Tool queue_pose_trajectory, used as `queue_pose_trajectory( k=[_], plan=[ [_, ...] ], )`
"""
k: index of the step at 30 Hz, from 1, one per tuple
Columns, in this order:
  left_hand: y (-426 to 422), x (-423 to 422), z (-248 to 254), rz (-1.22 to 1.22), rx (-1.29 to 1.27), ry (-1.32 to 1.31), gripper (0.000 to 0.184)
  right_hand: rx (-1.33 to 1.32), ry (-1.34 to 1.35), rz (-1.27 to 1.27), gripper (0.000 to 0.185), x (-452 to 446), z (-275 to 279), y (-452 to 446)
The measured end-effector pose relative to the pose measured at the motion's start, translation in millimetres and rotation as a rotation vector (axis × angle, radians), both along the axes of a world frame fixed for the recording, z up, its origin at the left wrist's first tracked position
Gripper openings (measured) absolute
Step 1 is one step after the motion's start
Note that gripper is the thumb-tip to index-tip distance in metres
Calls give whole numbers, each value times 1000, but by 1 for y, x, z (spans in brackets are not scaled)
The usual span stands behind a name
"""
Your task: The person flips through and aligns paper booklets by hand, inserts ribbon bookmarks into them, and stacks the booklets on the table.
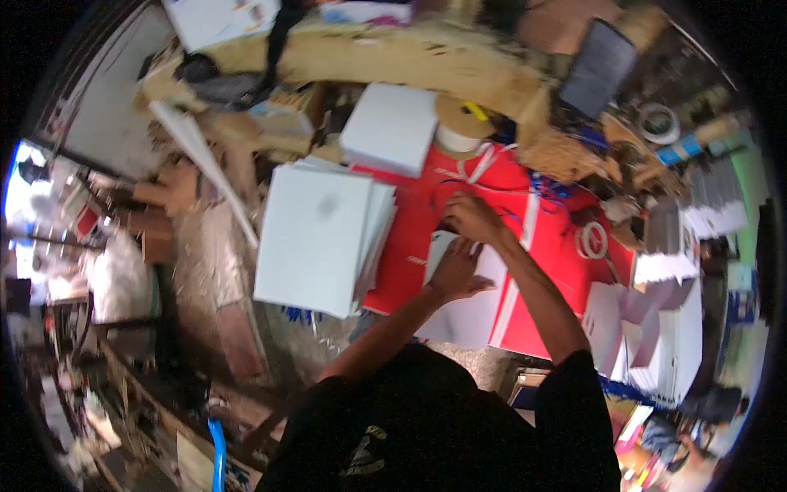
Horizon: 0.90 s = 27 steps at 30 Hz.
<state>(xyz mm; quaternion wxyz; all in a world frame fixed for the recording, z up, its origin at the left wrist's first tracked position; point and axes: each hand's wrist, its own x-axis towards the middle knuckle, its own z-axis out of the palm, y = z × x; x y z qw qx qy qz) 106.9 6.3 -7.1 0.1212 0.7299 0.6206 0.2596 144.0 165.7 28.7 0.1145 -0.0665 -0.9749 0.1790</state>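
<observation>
A white sheet or thin board (467,320) lies on the red-covered work surface (410,246) in front of me. My left hand (459,271) rests flat on it, thumb spread away from the fingers. Just beyond, at the sheet's far edge, my right hand (474,217) has its fingers curled together in a pinch. What sits between those fingertips is hidden. A thin dark blue cord shows faintly on the red near the right hand. To the left stands a thick stack of white sheets (316,234), its layers slightly fanned.
Behind are another white stack (389,123) and a spool of white ribbon (459,135). A white ring-shaped roll (590,240) and blue strands (551,187) lie right. Folded white pieces (656,328) crowd the right edge. A dark flat panel (598,70) leans at the back.
</observation>
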Motion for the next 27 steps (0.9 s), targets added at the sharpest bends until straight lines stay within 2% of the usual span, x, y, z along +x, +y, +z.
queue_pose_trajectory(
  k=[2, 3, 5, 9, 11, 12, 13, 14, 15, 16, 17, 18, 21, 22, 23, 25, 27],
  plan=[
    [0, -4, 0, -26, 18, 1, 103, -33, -110, -15, 11, -3, 19, -5],
    [-1, -5, 3, -35, -63, -74, 102, -48, -111, 11, 11, -5, 26, -9],
    [0, -4, -4, -13, 31, -123, 98, -57, -363, -122, 15, -10, 36, -19],
    [2, -6, -6, -2, 146, -156, 96, 104, -387, -7, 11, -22, 37, -22],
    [7, -5, -6, -74, 67, -308, 97, -110, -480, -140, 12, -23, 41, -21],
    [8, -5, -12, -65, 115, -321, 97, -102, -490, -165, 12, -19, 35, -14],
    [7, -7, -16, -67, 166, -340, 98, -163, -414, -97, 13, -14, 23, -1],
    [4, -13, 0, -36, 125, -482, 96, -219, -335, -33, 15, -6, 19, 16],
    [2, -19, 19, -2, 92, -627, 94, -208, -344, -79, 15, 0, 29, 29],
    [2, -21, 31, 29, 134, -677, 87, -408, -548, -65, 16, 5, 41, 37],
    [6, -25, 37, -20, 146, -929, 77, -622, -739, -45, 17, 15, 50, 40],
    [1, -35, 55, 67, -74, -948, 70, -642, -715, -62, 20, 28, 56, 39],
    [2, -58, 56, -57, 17, -1297, 57, -700, -559, -236, 23, 69, 77, 25],
    [2, -64, 55, -87, 2, -1431, 53, -760, -581, -415, 23, 83, 89, 11],
    [2, -68, 54, -101, -8, -1434, 53, -749, -533, -481, 20, 101, 86, -1],
    [-1, -71, 40, -27, 1, -1600, 46, -900, -356, -567, 18, 140, 56, -38],
    [2, -69, 28, -17, 4, -1590, 45, -1153, -155, -699, 22, 169, 33, -99]
  ],
)
